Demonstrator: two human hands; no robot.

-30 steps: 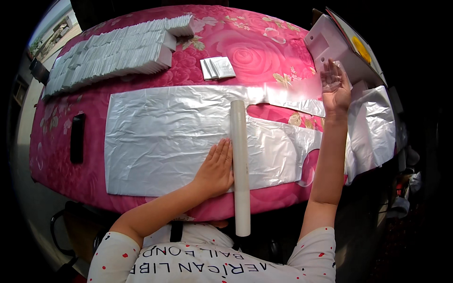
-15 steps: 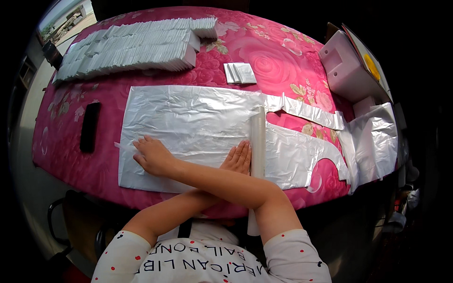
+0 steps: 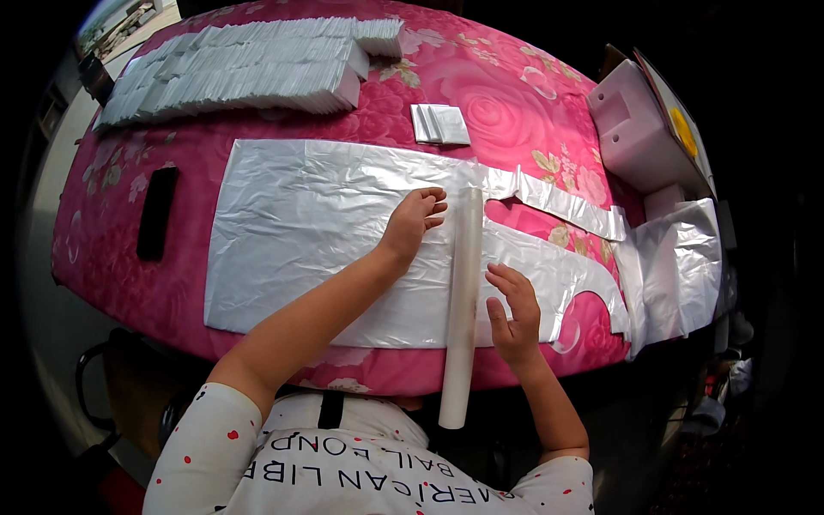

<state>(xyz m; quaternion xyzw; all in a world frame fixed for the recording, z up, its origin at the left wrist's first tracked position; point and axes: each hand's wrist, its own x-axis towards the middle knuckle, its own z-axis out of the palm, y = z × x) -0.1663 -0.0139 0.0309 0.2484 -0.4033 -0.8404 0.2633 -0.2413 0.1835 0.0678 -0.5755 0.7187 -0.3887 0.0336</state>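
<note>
A silvery-white plastic carrier bag (image 3: 326, 249) lies flat on the table, its cut-out handles toward the right. Across it, near the handles, rests a long pale tube (image 3: 463, 309), its near end sticking out past the table's front edge. My left hand (image 3: 415, 225) is just left of the tube's far part, over the bag, fingers loosely bent and holding nothing. On the tube's other side my right hand (image 3: 515, 319) is empty, its thumb and fingers apart. Neither hand visibly grips the tube.
Long rows of folded white plastic bags (image 3: 232, 73) fill the far left. A small folded stack (image 3: 440, 124) lies beyond the bag. At left is a black oblong object (image 3: 158, 215). To the right are a white foam box (image 3: 635, 120) and crumpled plastic (image 3: 682, 266).
My arms have uncrossed. My right hand has left the bag's left part and come to the right of the tube. My left hand has moved farther from me, off its flat-pressed spot.
</note>
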